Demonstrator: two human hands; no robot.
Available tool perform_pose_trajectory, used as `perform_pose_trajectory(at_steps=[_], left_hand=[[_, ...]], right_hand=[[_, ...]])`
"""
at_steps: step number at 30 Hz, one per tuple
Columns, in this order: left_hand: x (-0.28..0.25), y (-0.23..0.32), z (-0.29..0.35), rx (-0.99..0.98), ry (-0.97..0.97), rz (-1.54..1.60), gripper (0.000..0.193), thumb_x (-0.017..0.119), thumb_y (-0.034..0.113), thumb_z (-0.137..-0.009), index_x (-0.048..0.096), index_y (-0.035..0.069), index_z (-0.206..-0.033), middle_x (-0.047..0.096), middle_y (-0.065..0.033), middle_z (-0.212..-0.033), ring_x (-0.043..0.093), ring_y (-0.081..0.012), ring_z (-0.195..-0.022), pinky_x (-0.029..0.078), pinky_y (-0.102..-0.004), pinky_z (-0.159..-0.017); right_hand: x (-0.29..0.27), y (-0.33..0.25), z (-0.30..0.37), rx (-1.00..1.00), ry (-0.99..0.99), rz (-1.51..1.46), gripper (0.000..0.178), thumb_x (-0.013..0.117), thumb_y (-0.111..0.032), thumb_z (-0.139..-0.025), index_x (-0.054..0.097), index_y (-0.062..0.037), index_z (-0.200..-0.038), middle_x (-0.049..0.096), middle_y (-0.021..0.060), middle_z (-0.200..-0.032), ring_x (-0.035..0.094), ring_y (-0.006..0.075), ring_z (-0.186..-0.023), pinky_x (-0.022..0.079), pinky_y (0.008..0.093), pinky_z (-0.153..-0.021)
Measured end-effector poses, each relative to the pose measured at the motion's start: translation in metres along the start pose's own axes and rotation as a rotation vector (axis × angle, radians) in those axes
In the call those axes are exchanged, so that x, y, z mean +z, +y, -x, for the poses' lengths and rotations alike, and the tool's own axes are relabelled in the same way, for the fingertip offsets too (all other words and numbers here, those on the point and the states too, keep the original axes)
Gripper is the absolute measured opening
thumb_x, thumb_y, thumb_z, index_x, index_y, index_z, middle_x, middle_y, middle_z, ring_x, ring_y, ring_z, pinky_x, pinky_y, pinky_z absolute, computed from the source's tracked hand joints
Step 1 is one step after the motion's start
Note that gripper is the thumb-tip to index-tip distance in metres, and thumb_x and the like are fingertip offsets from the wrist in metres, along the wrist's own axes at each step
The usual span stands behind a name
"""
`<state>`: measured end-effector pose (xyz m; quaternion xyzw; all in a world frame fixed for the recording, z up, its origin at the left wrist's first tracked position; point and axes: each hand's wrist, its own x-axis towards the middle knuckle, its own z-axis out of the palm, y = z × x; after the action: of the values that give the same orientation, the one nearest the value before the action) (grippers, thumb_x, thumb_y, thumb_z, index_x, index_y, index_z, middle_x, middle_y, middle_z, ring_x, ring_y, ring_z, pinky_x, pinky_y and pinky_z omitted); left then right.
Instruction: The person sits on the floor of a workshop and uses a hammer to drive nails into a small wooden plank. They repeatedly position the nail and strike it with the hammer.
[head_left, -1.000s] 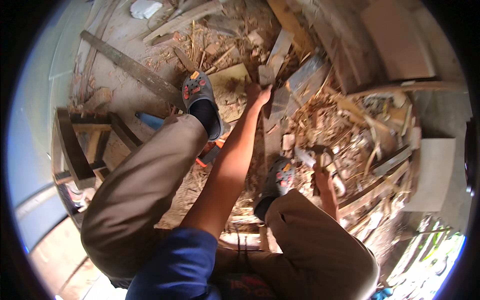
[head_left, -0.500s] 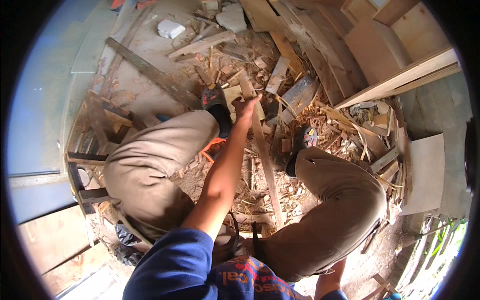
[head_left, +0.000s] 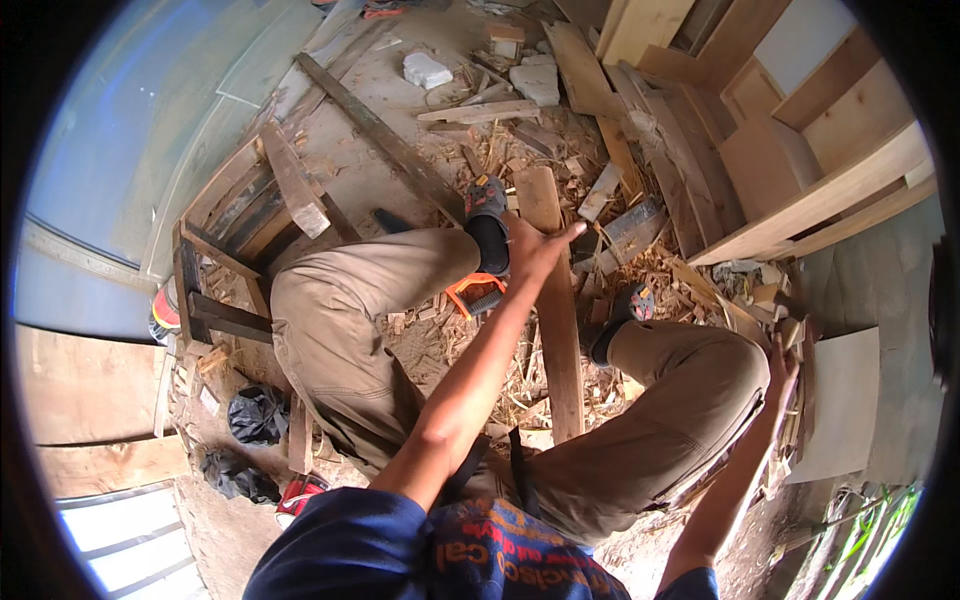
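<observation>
A long wooden board [head_left: 562, 350] stands between my knees, its broad face showing and its far end beside my left shoe. My left hand [head_left: 530, 250] grips it near that far end, the thumb stretched across it and the other fingers partly hidden. Beyond my right knee, my right hand [head_left: 783, 375] reaches to the scrap pile, its fingers closed around something at the pile's edge that I cannot make out. An orange-framed saw [head_left: 462, 300] lies on the shavings beneath my left forearm.
Wood offcuts and shavings [head_left: 520, 375] cover the ground around my feet. A dark wooden frame [head_left: 230, 310] stands at the left, near black plastic bags [head_left: 257, 414]. Stacked planks and a wooden cabinet [head_left: 800, 130] fill the far right. A long beam [head_left: 380, 140] lies beyond my left foot.
The board has turned from its narrow edge to its broad face, still in my left hand. My right hand has come up from beside my right thigh to the scrap pile. The view has shifted left.
</observation>
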<state>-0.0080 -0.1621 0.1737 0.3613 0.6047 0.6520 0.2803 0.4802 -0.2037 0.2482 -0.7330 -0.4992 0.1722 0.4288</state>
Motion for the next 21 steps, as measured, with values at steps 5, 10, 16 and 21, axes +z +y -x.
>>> perform_pose_trajectory(at_steps=[5, 10, 16, 21], left_hand=[[-0.012, 0.017, 0.006, 0.021, -0.014, -0.048, 0.081, 0.092, 0.022, -0.07, 0.03, -0.008, -0.111, 0.062, -0.0242, -0.1, 0.066, -0.0272, -0.088, 0.054, -0.0352, -0.074], [-0.015, 0.047, 0.017, 0.006, -0.003, 0.105, 0.074, 0.091, 0.018, -0.07, 0.032, -0.005, -0.109, 0.062, -0.0245, -0.095, 0.066, -0.0272, -0.084, 0.053, -0.0357, -0.069], [-0.015, 0.036, 0.016, -0.02, 0.009, 0.05, 0.071, 0.087, 0.015, -0.073, 0.032, -0.008, -0.112, 0.062, -0.0232, -0.094, 0.066, -0.03, -0.082, 0.052, -0.0376, -0.072], [-0.014, -0.022, 0.01, -0.071, 0.027, -0.105, 0.09, 0.088, 0.02, -0.068, 0.028, -0.015, -0.125, 0.057, -0.0303, -0.106, 0.062, -0.0392, -0.098, 0.049, -0.0419, -0.087]], right_hand=[[-0.012, -0.091, -0.025, -0.016, -0.052, -0.065, 0.03, 0.063, -0.036, -0.098, 0.062, -0.0072, -0.089, 0.049, -0.0038, -0.065, 0.046, 0.0053, -0.053, 0.035, 0.0239, -0.046], [0.011, -0.219, 0.023, -0.032, -0.111, -0.188, 0.029, 0.062, -0.037, -0.098, 0.061, -0.0075, -0.099, 0.045, -0.0033, -0.069, 0.044, 0.0053, -0.05, 0.034, 0.024, -0.04], [0.029, -0.278, 0.038, 0.32, -0.851, -1.078, 0.042, 0.044, -0.017, -0.107, 0.04, 0.0134, -0.135, 0.044, 0.0025, -0.083, 0.037, 0.0043, -0.05, 0.034, 0.0168, -0.037], [0.086, -0.28, 0.056, 0.754, -0.968, -1.2, 0.044, 0.042, -0.015, -0.106, 0.033, 0.0136, -0.138, 0.044, 0.0045, -0.088, 0.039, 0.0037, -0.055, 0.037, 0.0166, -0.038]])
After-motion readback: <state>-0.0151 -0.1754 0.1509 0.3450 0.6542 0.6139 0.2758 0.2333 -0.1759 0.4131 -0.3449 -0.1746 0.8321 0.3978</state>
